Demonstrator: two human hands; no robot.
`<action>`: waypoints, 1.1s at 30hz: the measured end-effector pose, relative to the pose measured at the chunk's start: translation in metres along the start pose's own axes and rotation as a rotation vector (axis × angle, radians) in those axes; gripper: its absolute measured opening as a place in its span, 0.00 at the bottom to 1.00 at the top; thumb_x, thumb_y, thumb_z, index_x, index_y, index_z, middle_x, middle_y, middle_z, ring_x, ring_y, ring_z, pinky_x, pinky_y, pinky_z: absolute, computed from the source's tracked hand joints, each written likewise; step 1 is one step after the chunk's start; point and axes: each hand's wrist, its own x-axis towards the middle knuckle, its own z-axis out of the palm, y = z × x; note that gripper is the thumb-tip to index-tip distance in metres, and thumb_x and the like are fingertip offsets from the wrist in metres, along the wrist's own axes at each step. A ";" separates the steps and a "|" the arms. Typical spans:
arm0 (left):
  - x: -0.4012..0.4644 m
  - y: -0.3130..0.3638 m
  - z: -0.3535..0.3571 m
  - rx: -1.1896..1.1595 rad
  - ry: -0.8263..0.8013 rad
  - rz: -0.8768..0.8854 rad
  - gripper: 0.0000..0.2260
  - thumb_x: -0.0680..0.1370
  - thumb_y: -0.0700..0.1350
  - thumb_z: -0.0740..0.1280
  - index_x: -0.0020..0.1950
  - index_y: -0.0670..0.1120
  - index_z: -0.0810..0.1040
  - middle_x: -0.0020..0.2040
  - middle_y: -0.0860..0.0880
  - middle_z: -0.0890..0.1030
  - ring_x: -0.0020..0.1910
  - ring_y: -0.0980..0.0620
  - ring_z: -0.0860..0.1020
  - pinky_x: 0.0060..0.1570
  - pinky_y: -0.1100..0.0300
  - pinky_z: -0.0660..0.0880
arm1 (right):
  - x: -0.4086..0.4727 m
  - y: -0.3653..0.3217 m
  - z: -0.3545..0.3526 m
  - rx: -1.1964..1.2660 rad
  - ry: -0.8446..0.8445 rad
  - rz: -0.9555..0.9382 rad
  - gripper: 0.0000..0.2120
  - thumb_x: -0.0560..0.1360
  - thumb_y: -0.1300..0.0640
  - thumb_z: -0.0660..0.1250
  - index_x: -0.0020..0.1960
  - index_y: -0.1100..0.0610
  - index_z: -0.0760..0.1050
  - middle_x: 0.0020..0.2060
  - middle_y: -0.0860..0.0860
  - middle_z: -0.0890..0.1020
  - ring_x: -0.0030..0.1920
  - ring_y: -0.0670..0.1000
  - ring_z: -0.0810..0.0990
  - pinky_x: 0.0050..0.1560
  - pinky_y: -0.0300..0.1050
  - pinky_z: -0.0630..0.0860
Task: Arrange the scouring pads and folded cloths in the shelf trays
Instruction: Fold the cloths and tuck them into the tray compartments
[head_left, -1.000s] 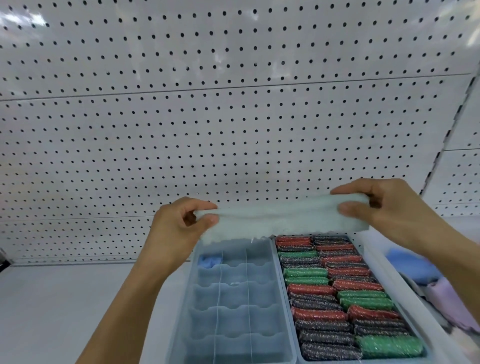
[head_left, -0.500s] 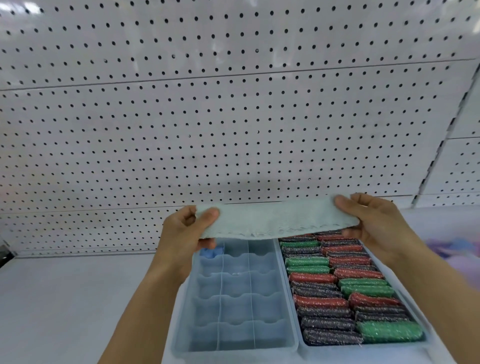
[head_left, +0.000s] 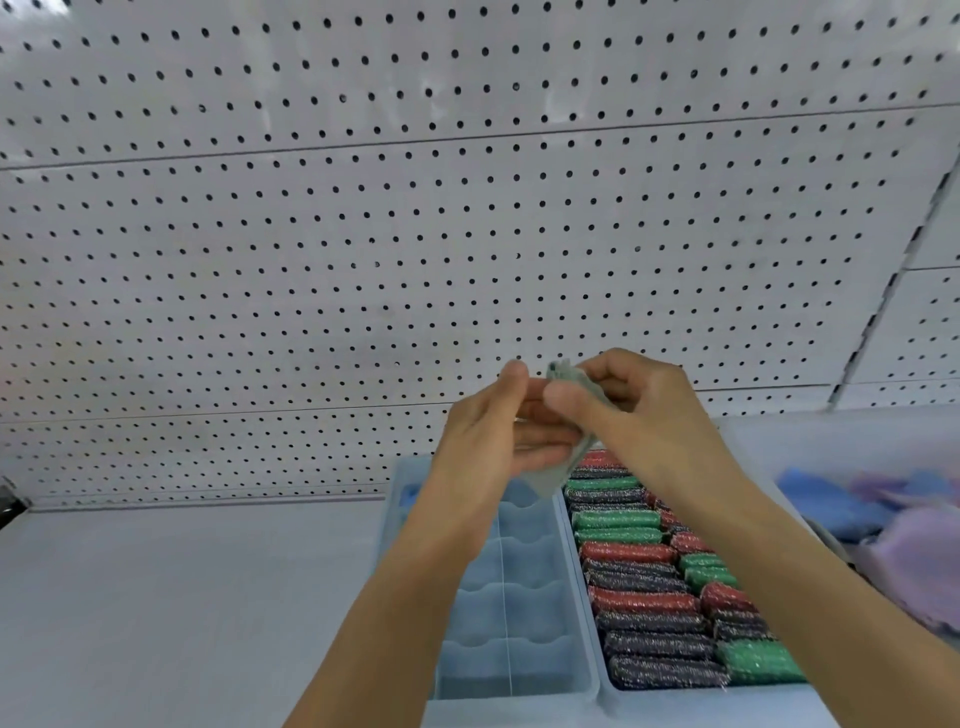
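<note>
Folding in hand: pale green cloth (head_left: 569, 431) pressed between left hand (head_left: 491, 441) and right hand (head_left: 631, 410), both gripping it, held in the air above the far end of the divided tray (head_left: 519, 613). Best done by matching the edges squarely, pinching the crease firm, then lowering the bundle into one free slot. Worth keeping clear of the scouring pads (head_left: 665, 582) packed in the neighbouring tray.

Below the raised hands (head_left: 561, 421), the divided tray (head_left: 519, 597) lies open; scouring pads (head_left: 649, 582) pack the tray to their right.
</note>
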 end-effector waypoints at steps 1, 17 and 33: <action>-0.001 0.000 -0.001 -0.002 -0.041 -0.006 0.19 0.83 0.53 0.56 0.55 0.43 0.81 0.45 0.47 0.86 0.46 0.49 0.85 0.49 0.56 0.81 | 0.000 0.002 0.000 -0.011 -0.018 -0.003 0.09 0.69 0.54 0.75 0.46 0.55 0.79 0.37 0.48 0.83 0.36 0.43 0.80 0.37 0.37 0.77; -0.015 -0.041 -0.036 0.107 -0.131 0.017 0.12 0.73 0.39 0.73 0.54 0.36 0.78 0.39 0.42 0.81 0.38 0.48 0.78 0.44 0.62 0.78 | 0.025 0.004 -0.030 0.393 -0.239 -0.028 0.09 0.69 0.61 0.69 0.49 0.59 0.78 0.41 0.52 0.81 0.42 0.52 0.77 0.44 0.46 0.72; -0.015 -0.024 -0.022 0.042 -0.012 0.073 0.13 0.72 0.49 0.71 0.54 0.46 0.78 0.46 0.47 0.85 0.47 0.46 0.84 0.45 0.51 0.82 | -0.008 0.047 0.017 0.775 -0.510 0.589 0.41 0.71 0.27 0.53 0.66 0.58 0.73 0.62 0.59 0.79 0.63 0.62 0.77 0.65 0.63 0.70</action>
